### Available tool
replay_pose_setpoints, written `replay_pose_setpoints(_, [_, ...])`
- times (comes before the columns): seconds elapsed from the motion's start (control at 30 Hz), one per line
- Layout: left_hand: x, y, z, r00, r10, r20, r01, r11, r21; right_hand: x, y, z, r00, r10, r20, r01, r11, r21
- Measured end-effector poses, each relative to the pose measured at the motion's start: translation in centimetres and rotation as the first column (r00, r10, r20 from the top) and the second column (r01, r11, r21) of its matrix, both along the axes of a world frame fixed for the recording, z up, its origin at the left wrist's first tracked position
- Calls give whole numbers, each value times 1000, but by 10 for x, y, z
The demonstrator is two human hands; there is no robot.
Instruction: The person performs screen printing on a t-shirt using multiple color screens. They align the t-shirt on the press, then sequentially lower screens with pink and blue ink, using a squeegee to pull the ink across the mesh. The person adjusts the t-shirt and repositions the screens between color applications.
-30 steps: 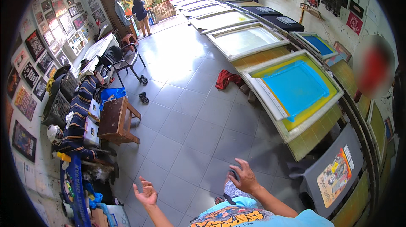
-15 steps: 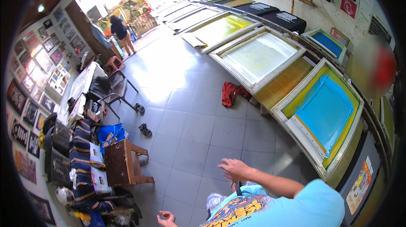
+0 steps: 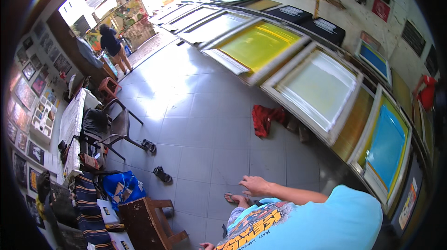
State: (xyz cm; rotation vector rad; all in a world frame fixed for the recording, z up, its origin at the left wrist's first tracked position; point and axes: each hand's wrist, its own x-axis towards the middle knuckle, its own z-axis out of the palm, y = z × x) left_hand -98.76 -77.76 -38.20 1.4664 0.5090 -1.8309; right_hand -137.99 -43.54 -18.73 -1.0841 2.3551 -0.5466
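My right hand hangs in front of my blue printed T-shirt, above the grey tiled floor. Its fingers are loosely bent and apart, with nothing in them. Only a small part of my left hand shows at the lower edge, and its fingers are mostly cut off. To the right of my right hand, and apart from it, lies a screen-printing frame with a blue area. Beyond it are a frame with a pale mesh and one with a yellow mesh.
A brown wooden stool, a blue bag and a dark chair stand at left. Sandals and a red cloth lie on the floor. One person stands by the doorway; another in red is behind the frames.
My view has moved forward along the row of frames, and the stool and chair sit lower in it. My left hand has dropped mostly out of view. A sandalled foot now shows.
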Motion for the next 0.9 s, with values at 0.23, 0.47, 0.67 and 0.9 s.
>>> replay_pose_setpoints(0.23, [-264, -190, 29, 837, -476, 268, 513, 854, -84, -93, -44, -146, 677, -593, 435, 612, 782, 114])
replay_pose_setpoints(0.47, [-507, -290, 38, 622, -557, 551, 772, 556, -309, -170, 27, -270, -223, -948, 229, 737, -10, 676])
replay_pose_setpoints(0.67, [-536, -321, 0, 211, -801, 560, 973, 228, -41, -299, -59, -256, -198, -939, 281, 671, 80, 737])
replay_pose_setpoints(0.9, [-632, -361, -7, 303, -796, 523, 890, 433, 142, -582, -273, -248, 590, -752, 295, 542, 639, 545])
